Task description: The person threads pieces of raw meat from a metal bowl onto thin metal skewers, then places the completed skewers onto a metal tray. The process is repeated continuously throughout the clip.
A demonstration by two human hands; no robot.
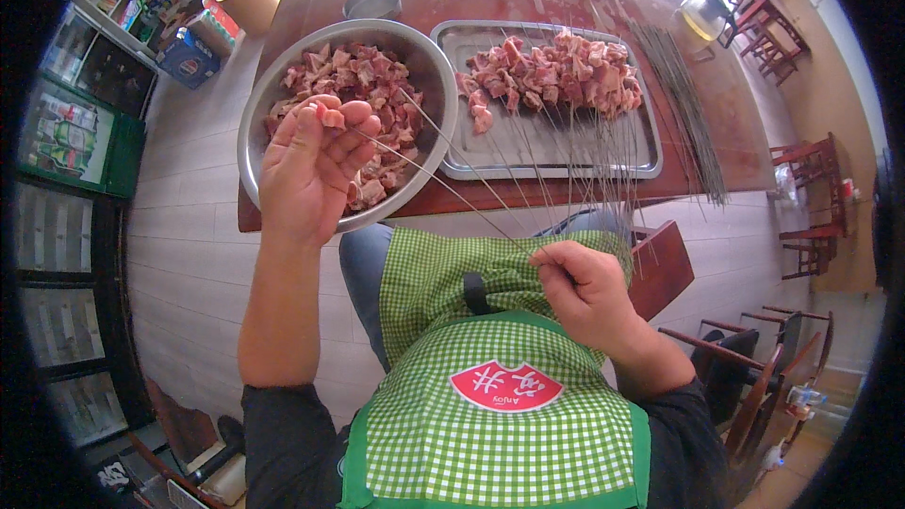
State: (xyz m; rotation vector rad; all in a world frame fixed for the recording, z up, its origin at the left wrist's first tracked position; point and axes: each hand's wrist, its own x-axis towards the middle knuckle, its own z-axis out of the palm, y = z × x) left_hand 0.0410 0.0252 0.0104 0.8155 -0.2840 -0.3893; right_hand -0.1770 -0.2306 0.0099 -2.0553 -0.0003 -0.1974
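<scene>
My left hand [306, 165] is raised over the left side of a large steel bowl [429, 123] of raw meat chunks, its thumb and index finger pinching a small meat piece [330, 118] at the tip of a thin metal skewer [443, 184]. My right hand [580, 287], low over my green checked apron [509, 438], is closed on the other end of that skewer. A steel tray [542, 155] holds heaped meat pieces [556, 71] on several skewers whose long ends stick out over the table's front edge. Another skewer leans out of the bowl.
The red-brown table [735, 132] carries a bundle of bare skewers [679, 108], a small round pan [370, 2] and a glass pitcher [702, 19]. A green-framed cooler [71, 132] and boxes [189, 57] stand at the left, wooden chairs [806, 207] at the right.
</scene>
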